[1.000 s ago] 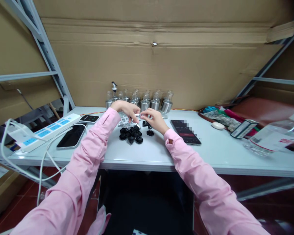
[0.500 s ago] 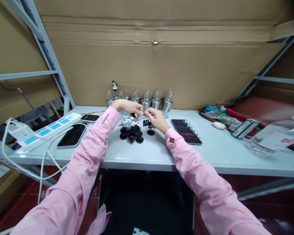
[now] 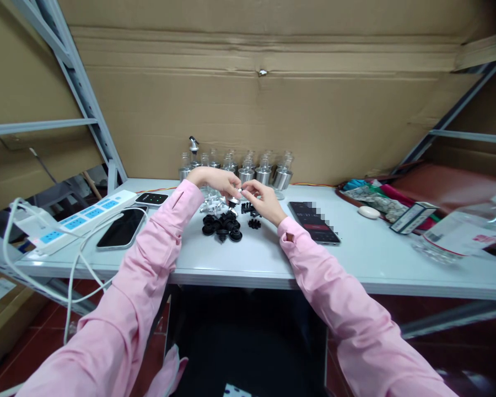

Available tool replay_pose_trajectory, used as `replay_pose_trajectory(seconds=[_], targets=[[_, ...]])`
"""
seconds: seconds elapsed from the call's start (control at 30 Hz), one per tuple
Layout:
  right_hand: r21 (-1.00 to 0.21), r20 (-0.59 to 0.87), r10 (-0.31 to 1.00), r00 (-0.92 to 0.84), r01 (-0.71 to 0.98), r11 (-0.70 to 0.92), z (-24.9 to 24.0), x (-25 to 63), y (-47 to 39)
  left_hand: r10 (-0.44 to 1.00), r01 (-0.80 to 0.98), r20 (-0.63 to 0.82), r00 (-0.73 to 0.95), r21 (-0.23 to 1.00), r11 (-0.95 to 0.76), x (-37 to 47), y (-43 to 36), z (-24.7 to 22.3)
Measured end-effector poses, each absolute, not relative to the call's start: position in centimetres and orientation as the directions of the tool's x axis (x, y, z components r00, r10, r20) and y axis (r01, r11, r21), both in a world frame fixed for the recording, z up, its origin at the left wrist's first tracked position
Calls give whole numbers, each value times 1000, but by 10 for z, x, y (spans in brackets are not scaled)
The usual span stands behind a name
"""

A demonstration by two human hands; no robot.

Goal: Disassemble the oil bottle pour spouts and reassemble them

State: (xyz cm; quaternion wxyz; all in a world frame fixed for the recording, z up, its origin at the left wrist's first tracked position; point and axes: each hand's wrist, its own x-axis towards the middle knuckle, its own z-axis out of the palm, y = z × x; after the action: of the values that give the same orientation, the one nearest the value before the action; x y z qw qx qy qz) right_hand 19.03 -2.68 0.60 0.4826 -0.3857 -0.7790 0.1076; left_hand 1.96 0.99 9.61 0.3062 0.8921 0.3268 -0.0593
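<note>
My left hand [image 3: 222, 182] is closed over a small silver pourer spout [image 3: 240, 191], whose bright end shows between the fingertips. From the right, my right hand [image 3: 263, 199] pinches at that same end; whether a small black piece is in its fingers is hidden. Under the left fingers lies a heap of silver pourer spouts [image 3: 213, 205]. Nearer the front edge is a pile of black ribbed stoppers [image 3: 222, 226]. Beside my right hand are small black caps [image 3: 254, 224], some in a row. Glass bottles with silver sleeves [image 3: 263, 175] stand behind both hands.
One bottle at the back left carries a pourer [image 3: 194, 144]. A phone [image 3: 314, 222] lies right of my right hand. On the left are a power strip [image 3: 86, 220], a second phone [image 3: 123, 229] and white cables. A plastic bottle [image 3: 467, 226] lies on the right.
The fingertips have shifted slightly around the held part. A silver end now shows between them, where a small dark piece showed at the right fingertips before. The arms have barely moved.
</note>
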Motion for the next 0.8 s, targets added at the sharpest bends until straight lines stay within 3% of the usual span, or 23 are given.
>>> replay_pose_trajectory(seconds=[0.33,0.63,0.8], targets=[[-445,703,650,-290,533,719,5,190,-27,550,589,-247,798,515,-623,15,15,97],[-483,608,722,-331,567,667,3,191,-28,519,569,-251,817,500,-653,18,18,95],[-486,631,720,-289,576,657,4,193,-27,523,589,-279,805,472,-656,18,17,95]])
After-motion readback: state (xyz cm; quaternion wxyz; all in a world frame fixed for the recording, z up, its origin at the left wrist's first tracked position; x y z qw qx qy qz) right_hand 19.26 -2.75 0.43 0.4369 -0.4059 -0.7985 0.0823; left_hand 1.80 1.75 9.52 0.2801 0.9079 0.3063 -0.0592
